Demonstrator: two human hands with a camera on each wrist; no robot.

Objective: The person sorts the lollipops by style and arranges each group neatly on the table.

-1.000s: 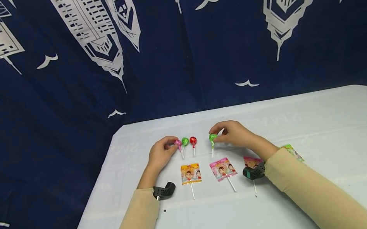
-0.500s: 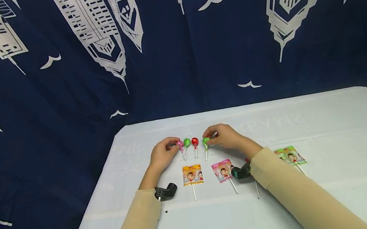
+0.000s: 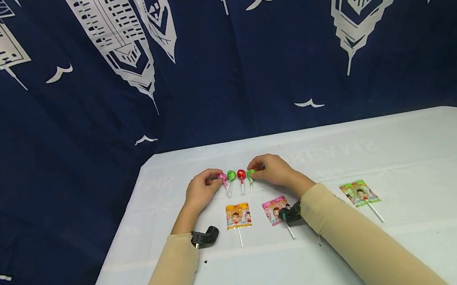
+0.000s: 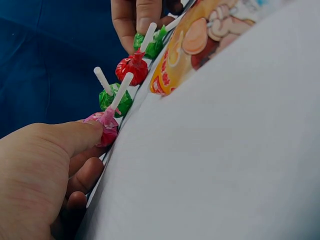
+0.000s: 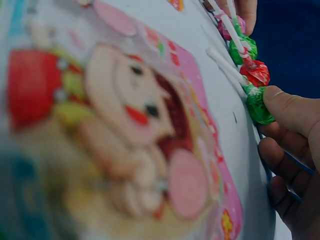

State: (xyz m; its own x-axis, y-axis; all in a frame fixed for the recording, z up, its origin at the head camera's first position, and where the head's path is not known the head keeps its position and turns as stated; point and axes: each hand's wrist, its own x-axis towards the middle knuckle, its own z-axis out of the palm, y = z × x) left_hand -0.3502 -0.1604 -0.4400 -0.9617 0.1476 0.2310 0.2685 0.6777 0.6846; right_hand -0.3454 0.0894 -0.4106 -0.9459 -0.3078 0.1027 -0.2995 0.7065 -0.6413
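Observation:
Several ball lollipops stand in a row on the white table in the head view. My left hand [image 3: 200, 191] pinches the pink lollipop [image 4: 103, 131] at the row's left end, between thumb and fingers. Beside it are a green lollipop [image 3: 231, 175] and a red lollipop [image 3: 241, 174], which neither hand grips. At the right end, my right hand [image 3: 275, 171] holds another green lollipop [image 5: 259, 106] by its wrapped head. In the right wrist view this green one sits against or very close to the red one. The white sticks point toward me.
Nearer to me lie flat-packed lollipops: an orange packet [image 3: 237, 214], a pink packet [image 3: 272, 210] partly behind my right wrist band [image 3: 291, 213], and a green packet [image 3: 360, 192] farther right. My right forearm hides another one. A navy printed cloth [image 3: 210, 77] hangs behind the table.
My right hand has moved left with the green lollipop, closing the gap to the red one. My left hand keeps its hold on the pink lollipop. The green packet has come fully into view.

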